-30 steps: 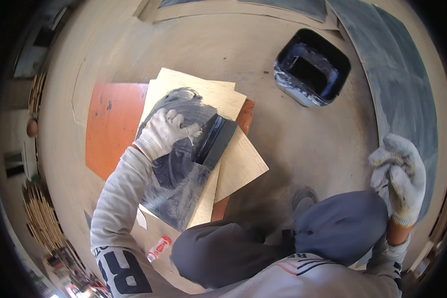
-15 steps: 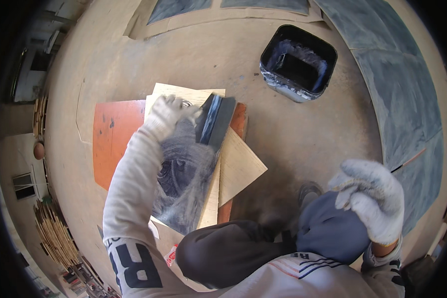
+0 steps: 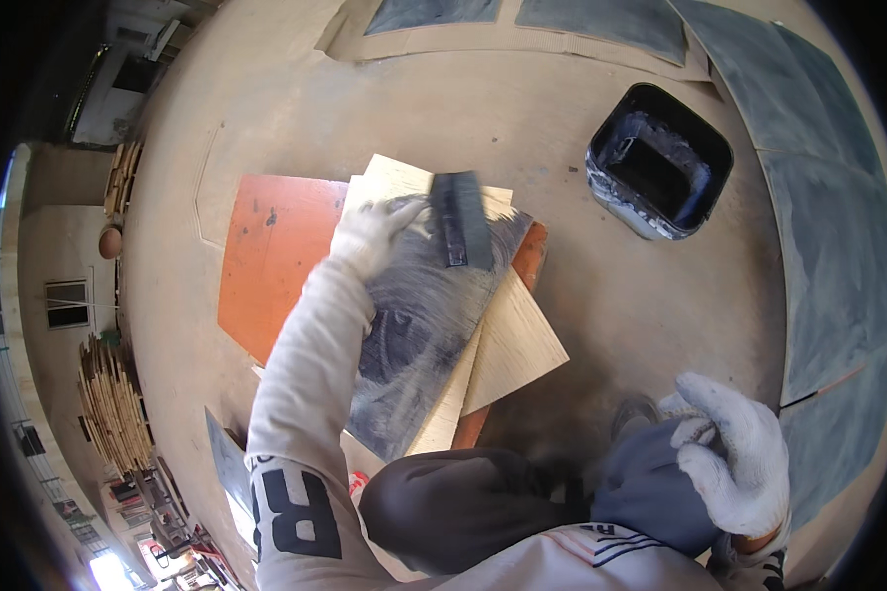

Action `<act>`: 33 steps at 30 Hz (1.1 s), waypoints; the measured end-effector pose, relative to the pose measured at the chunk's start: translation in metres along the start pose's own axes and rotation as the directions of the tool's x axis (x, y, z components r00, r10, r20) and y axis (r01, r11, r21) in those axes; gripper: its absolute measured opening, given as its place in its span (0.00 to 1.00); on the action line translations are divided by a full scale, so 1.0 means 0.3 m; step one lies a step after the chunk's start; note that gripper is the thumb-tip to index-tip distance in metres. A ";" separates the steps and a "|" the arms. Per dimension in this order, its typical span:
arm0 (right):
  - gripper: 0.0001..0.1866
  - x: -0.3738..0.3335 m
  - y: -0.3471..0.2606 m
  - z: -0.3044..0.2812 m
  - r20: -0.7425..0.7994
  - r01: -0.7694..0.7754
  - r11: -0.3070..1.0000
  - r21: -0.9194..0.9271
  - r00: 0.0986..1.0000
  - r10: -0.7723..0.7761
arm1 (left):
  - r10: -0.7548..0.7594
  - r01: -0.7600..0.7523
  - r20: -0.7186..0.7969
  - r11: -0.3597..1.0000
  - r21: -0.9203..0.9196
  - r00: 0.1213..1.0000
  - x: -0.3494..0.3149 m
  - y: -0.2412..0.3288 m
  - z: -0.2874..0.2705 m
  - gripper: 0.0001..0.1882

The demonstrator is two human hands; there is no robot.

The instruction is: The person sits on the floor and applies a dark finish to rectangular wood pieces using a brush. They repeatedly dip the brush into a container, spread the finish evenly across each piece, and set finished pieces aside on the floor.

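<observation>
My left hand (image 3: 370,234), in a whitish knit glove, is closed on the handle side of a wide-bladed dark scraper (image 3: 463,219). The blade lies over the upper part of a panel (image 3: 394,384) smeared with dark, streaky coating. Ragged coating strokes show at the panel's upper right, beside bare pale wood. Beneath it, more pale wooden boards (image 3: 517,340) stick out at angles. My right hand (image 3: 739,458), also gloved, is by my right knee with fingers loosely curled and apart, holding nothing.
An orange-red board (image 3: 276,251) lies under the stack. A black bucket (image 3: 601,187) with coating-stained walls stands beyond it to the right. Dark coated sheets (image 3: 828,246) line the right side, others lie on cardboard (image 3: 522,41) at the far edge. Bundled sticks (image 3: 113,404) stand left.
My left hand has shifted the scraper from the panel's upper right edge inward, and the blade has turned. My right hand stays by the knee. The whole view has swung, moving the scene rightward.
</observation>
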State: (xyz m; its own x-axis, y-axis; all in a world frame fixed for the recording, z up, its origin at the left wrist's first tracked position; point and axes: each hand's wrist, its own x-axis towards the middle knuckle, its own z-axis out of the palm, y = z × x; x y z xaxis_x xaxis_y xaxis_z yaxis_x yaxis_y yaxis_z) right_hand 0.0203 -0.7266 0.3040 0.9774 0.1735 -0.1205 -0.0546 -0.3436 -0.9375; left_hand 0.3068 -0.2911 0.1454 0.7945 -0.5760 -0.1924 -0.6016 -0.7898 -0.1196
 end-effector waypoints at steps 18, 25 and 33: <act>0.33 0.006 0.001 -0.026 0.020 0.057 0.998 -0.026 0.998 -0.056 | -0.487 0.494 0.092 0.866 -0.076 0.869 -0.035 -0.197 0.109 0.26; 0.31 -0.010 0.007 -0.031 0.010 0.122 0.990 -0.067 0.993 -0.121 | -0.509 0.523 0.129 0.845 -0.113 0.851 -0.024 -0.127 0.080 0.25; 0.32 -0.013 0.008 -0.035 0.083 0.138 0.982 -0.127 0.988 -0.128 | -0.380 0.397 0.168 0.914 -0.082 0.910 -0.071 0.288 -0.016 0.22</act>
State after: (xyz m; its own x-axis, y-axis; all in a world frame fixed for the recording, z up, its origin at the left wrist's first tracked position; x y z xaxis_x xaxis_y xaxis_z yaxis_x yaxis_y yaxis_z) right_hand 0.0184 -0.7379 0.3057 0.9559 0.2924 -0.0265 0.1070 -0.4310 -0.8960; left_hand 0.2383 -0.3481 0.1438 0.9374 -0.1885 -0.2927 -0.2277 -0.9680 -0.1057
